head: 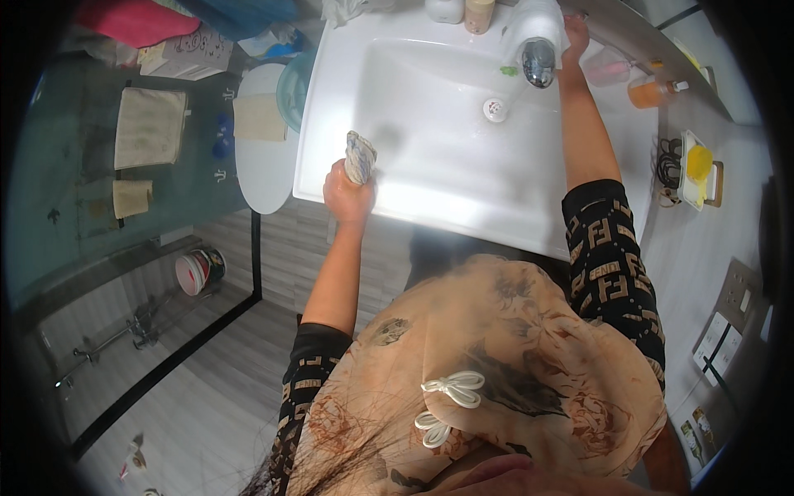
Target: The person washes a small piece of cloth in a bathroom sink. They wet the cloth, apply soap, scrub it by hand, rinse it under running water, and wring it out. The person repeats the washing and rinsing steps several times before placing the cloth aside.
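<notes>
Bunched in my left hand (347, 193) is a damp-looking whitish cloth (360, 158) with bluish marks. That hand is a fist over the left front rim of a white washbasin (428, 149). My right hand (575, 37) reaches to the back right, close against a faucet (538, 62) with a chrome spout. White material (527, 25) wraps the faucet's body. Part of the right hand's fingers is hidden there, so I cannot tell what they grip. A round drain stopper (495, 110) sits in the basin, and a small green piece (508, 70) lies near the spout.
Bottles (443, 9) stand on the back ledge. An orange pump bottle (651, 92) is at the right. Left of the basin are a teal tub (298, 93) and a white oval lid (263, 173) with a beige cloth (259, 118). A bucket (200, 271) stands behind a glass partition.
</notes>
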{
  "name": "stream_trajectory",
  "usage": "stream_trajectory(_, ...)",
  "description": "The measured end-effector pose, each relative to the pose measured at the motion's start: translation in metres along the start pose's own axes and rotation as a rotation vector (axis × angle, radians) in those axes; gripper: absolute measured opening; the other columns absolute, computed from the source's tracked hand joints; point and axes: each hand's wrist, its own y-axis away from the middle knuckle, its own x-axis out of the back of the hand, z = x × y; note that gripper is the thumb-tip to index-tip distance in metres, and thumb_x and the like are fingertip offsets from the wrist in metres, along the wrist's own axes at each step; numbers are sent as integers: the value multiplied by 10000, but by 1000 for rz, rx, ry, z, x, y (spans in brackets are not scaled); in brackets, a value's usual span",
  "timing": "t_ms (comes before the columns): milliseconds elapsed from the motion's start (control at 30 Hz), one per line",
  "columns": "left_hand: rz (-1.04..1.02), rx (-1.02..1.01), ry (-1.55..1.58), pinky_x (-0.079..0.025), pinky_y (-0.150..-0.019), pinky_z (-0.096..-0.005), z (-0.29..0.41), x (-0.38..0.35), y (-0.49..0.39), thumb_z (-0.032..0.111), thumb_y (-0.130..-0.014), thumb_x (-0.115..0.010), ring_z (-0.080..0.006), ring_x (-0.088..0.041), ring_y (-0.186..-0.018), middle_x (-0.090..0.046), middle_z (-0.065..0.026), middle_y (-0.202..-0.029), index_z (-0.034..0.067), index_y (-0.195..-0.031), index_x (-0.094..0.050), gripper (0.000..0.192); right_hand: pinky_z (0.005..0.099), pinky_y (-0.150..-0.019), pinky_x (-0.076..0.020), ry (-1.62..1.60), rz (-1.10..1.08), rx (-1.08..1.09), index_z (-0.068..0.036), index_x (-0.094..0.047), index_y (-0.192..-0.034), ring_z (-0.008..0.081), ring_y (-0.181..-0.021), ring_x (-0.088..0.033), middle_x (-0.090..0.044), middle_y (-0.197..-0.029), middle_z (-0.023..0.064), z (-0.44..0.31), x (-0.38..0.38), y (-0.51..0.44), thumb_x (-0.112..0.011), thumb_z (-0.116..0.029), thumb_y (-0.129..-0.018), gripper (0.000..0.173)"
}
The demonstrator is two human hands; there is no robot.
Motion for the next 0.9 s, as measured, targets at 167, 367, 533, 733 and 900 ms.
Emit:
stream_trajectory(167, -41, 45, -45, -484, -746, -458, -2, -2, -1, 164, -621, -764, -342, -606, -861, -637, -119, -890, 102, -1029, -593, 447, 297, -495, -317, -234, 134, -157, -146, -505, -674, 103, -537, -367, -401, -602, -49, -42, 31, 94, -544, -200, -884, 221)
stream_trajectory(367, -7, -8, -14, -485, -744, -466, -4, -3, 0, 180, -622, -770, -351, -608, -843, -637, -129, -875, 91, -1019, -594, 443, 476, -988, -393, -688, 154, -1371, 24, -520, -1124, 319, -1115, -486, -538, -1146, 156, -73, 19, 211, -462, -186, -900, 312)
stream_trajectory(533, -16, 3, -11, -495, -756, -456, -5, -2, -1, 182, -631, -763, -351, -618, -848, -642, -140, -880, 88, -1014, -606, 424, 481, -1074, -348, -916, -54, -1338, 82, -372, -1332, 386, -1266, -428, -403, -1409, 215, -116, -14, 186, -407, -169, -947, 461)
stream_trajectory(733, -48, 14, -2, -502, -720, -460, -2, 5, -3, 220, -617, -788, -356, -626, -811, -649, -134, -845, 96, -1013, -612, 450, 413, -1032, -420, -699, -470, -1010, 76, -543, -1192, 313, -1234, -493, -532, -1316, 176, -137, -72, 199, -486, -146, -927, 350)
stream_trajectory(900, -119, 83, 324, -509, -705, -424, -8, 11, -1, 364, -599, -869, -338, -640, -816, -667, -136, -881, 92, -1088, -571, 633, 422, -1067, -354, 341, -833, 118, 18, -508, -1285, 313, -1277, -445, -516, -1360, 133, -116, -155, 228, -479, -300, -958, 457)
